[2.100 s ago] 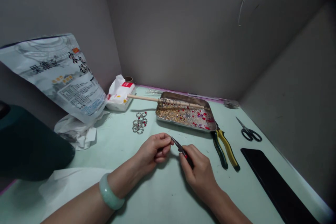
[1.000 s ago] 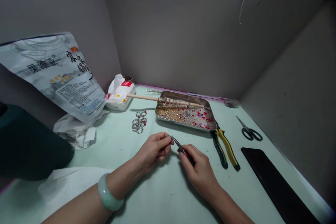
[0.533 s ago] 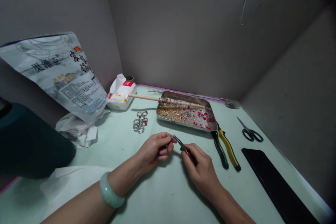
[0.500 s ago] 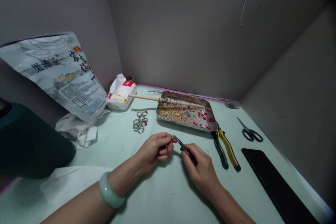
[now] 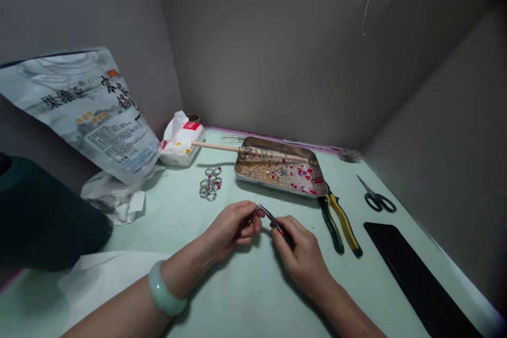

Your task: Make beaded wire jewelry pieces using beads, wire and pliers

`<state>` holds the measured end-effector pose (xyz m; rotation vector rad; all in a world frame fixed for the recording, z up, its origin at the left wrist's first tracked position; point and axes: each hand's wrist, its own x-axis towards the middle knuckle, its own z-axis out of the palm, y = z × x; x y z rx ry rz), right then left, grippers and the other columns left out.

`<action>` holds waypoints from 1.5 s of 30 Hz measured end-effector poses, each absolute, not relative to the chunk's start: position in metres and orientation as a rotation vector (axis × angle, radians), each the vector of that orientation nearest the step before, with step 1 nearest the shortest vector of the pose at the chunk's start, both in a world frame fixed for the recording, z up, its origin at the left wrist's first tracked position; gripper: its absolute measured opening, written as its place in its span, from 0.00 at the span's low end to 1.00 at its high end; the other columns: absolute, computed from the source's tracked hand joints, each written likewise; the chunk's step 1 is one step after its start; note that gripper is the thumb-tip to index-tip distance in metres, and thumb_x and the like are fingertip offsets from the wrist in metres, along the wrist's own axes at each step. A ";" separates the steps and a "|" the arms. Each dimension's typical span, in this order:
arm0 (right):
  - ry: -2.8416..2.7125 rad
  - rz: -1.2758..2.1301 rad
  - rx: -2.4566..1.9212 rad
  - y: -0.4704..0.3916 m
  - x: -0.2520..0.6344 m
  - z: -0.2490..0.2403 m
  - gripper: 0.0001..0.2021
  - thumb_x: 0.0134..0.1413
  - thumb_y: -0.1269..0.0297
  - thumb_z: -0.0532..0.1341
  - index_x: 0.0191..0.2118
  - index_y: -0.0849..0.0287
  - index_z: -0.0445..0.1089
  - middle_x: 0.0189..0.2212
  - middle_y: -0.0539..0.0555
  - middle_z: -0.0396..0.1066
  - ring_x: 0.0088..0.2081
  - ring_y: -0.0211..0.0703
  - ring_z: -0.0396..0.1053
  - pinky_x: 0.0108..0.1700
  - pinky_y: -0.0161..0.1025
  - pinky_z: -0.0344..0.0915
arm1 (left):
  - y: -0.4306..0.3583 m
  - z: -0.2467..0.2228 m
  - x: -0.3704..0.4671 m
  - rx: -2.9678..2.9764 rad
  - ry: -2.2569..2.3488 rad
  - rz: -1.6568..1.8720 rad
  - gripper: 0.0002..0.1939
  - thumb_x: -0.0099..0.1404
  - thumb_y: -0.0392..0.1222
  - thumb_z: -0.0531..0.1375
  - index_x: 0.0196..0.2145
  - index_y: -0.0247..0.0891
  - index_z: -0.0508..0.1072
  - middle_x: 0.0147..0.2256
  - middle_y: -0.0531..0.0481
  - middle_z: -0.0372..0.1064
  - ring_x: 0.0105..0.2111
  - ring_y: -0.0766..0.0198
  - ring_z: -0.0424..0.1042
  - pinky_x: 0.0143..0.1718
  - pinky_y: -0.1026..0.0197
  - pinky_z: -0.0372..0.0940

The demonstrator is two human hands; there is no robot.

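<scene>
My left hand (image 5: pixel 237 225) is closed in a pinch on a small wire piece (image 5: pixel 254 212), mostly hidden by the fingers. In my right hand (image 5: pixel 300 251) are slim pliers (image 5: pixel 282 229) with dark handles, their tips touching the small piece at my left fingertips. Beyond my hands lies a metal tray (image 5: pixel 277 191) of gold, clear and red beads. A wooden stick (image 5: pixel 217 146) wound with beaded wire rests across its rim. Several beaded rings (image 5: pixel 210 185) with red beads lie left of the tray.
Yellow-and-green pliers (image 5: pixel 345 227), scissors (image 5: pixel 376 199) and a long black object (image 5: pixel 415 274) lie at the right. A tissue pack (image 5: pixel 182 142), a standing pouch (image 5: pixel 103 111), crumpled tissue (image 5: pixel 119 203) and a dark green object (image 5: pixel 47 216) are at the left.
The view has shifted very slightly. The plier tips and my left fingertips have changed angle a little, still together; both hands keep their grips.
</scene>
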<state>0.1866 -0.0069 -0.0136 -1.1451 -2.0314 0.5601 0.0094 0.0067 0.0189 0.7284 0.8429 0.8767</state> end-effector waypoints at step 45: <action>-1.957 0.754 -1.176 -0.009 0.187 0.000 0.09 0.61 0.63 0.52 0.35 0.59 0.66 0.28 0.52 0.67 0.30 0.40 0.65 0.32 0.35 0.60 | 0.005 0.019 0.011 0.975 0.913 0.931 0.11 0.63 0.47 0.56 0.33 0.35 0.68 0.18 0.58 0.55 0.16 0.76 0.43 0.17 0.67 0.37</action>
